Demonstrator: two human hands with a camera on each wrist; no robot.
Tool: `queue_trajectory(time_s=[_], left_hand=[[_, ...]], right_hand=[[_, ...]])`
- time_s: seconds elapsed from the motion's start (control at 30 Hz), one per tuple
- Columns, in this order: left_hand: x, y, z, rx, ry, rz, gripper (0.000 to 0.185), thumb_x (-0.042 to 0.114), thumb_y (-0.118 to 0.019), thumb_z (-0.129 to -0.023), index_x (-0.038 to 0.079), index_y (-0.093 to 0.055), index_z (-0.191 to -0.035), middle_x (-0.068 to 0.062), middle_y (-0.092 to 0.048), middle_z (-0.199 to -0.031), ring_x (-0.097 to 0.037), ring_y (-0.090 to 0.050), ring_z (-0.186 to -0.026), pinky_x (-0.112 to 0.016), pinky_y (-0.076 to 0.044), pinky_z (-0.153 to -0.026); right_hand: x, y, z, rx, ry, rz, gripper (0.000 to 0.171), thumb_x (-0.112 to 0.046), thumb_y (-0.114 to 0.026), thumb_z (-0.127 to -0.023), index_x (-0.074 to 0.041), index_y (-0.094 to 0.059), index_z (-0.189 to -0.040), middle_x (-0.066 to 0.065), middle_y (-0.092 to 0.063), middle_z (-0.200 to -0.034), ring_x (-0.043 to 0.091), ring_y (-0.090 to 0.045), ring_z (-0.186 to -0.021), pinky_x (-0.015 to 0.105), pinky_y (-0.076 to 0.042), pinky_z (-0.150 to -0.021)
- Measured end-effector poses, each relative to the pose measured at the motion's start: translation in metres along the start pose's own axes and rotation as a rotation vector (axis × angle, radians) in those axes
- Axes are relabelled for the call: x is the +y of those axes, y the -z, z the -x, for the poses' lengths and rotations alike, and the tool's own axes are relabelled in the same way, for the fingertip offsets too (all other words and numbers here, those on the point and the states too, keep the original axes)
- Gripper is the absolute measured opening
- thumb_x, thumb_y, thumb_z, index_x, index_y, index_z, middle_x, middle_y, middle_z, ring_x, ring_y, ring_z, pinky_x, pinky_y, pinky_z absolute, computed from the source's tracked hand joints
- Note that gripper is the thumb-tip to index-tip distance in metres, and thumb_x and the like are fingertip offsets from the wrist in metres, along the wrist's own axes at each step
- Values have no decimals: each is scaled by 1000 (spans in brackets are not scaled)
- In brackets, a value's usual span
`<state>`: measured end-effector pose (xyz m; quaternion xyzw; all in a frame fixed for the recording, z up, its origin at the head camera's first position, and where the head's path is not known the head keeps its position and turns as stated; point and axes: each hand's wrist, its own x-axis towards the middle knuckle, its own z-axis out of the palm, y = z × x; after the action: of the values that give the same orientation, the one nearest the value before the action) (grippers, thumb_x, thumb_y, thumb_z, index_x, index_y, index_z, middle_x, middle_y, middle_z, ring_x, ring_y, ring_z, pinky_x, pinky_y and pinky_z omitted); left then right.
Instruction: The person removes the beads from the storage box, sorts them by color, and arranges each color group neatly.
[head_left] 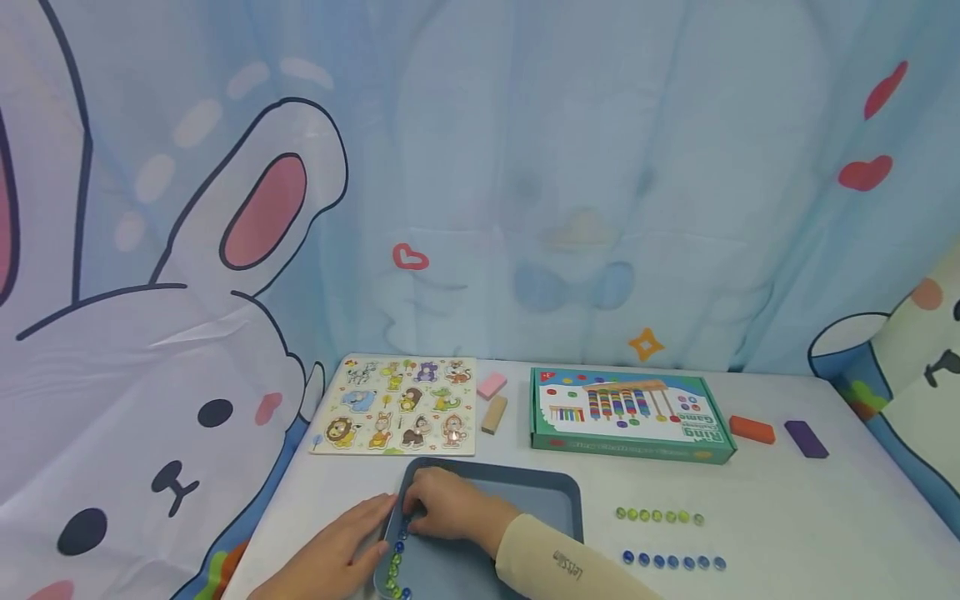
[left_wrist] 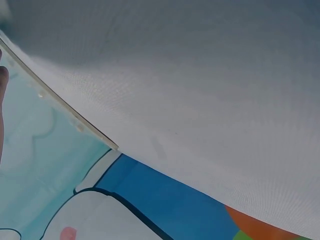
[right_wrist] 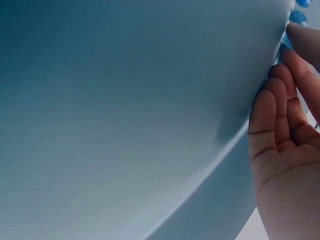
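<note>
A blue-grey tray (head_left: 525, 492) lies at the table's near edge. Several blue and green marbles (head_left: 395, 567) line its left inner wall. My right hand (head_left: 442, 508) reaches across the tray floor (right_wrist: 125, 110) to that wall, with the fingers (right_wrist: 272, 105) curled. The thumb and forefinger pinch a blue marble (right_wrist: 286, 42), and more blue marbles (right_wrist: 299, 17) lie just beyond it. My left hand (head_left: 341, 546) lies flat on the white table (left_wrist: 210, 100), fingers straight against the tray's left rim. The left wrist view shows only one fingertip (left_wrist: 2, 75).
Behind the tray lie an animal puzzle board (head_left: 395, 406), a pink block (head_left: 491, 385), a wooden block (head_left: 494, 414) and a green game box (head_left: 626, 414). Orange (head_left: 752, 428) and purple (head_left: 806, 438) blocks sit further right. Rows of green marbles (head_left: 660, 517) and blue marbles (head_left: 672, 562) lie right of the tray.
</note>
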<state>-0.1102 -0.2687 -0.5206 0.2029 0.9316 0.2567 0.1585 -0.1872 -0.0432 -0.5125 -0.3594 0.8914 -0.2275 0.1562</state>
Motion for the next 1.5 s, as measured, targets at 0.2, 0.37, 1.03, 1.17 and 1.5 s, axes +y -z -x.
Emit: queue_trajectory(time_s=[0.2, 0.37, 1.03, 1.17, 1.5], left_hand=[[5, -2, -1, -2, 5, -2, 73, 60, -46, -107, 18, -34, -165, -4, -43, -166, -34, -43, -152, -60, -40, -121], [5, -3, -2, -14, 17, -1, 74, 61, -46, -106, 19, -33, -165, -4, -43, -166, -34, -43, -153, -62, -39, -121], [12, 4, 0, -13, 55, -13, 74, 60, -48, -106, 18, -34, -165, -5, -42, -167, -34, -42, -154, -64, -39, -121], [12, 4, 0, -13, 58, -9, 74, 59, -50, -106, 18, -34, -165, -5, -42, -167, -34, -42, -153, -64, -39, -121], [11, 4, 3, -13, 57, -16, 74, 60, -50, -105, 17, -36, -164, -6, -43, -166, -36, -41, -154, -64, -39, -121]], right_hand=[[-4, -3, 6, 5, 66, 61, 11, -26, -87, -84, -24, -81, -93, -16, -59, -86, -4, -49, -78, 11, -47, -70], [-6, 7, 15, 41, 72, 31, 10, -28, -85, -84, -23, -80, -91, -17, -59, -86, -5, -48, -78, 11, -47, -71], [20, 91, 101, 337, 29, -164, 6, -26, -80, -92, -23, -79, -97, -9, -64, -95, 13, -61, -91, 21, -55, -79], [32, 104, 130, 404, -24, -146, 7, -26, -82, -91, -26, -77, -97, -10, -64, -95, 10, -60, -91, 22, -56, -80], [76, 120, 208, 554, -216, -9, 16, -23, -85, -89, -32, -75, -97, -18, -60, -93, 3, -55, -90, 24, -58, -82]])
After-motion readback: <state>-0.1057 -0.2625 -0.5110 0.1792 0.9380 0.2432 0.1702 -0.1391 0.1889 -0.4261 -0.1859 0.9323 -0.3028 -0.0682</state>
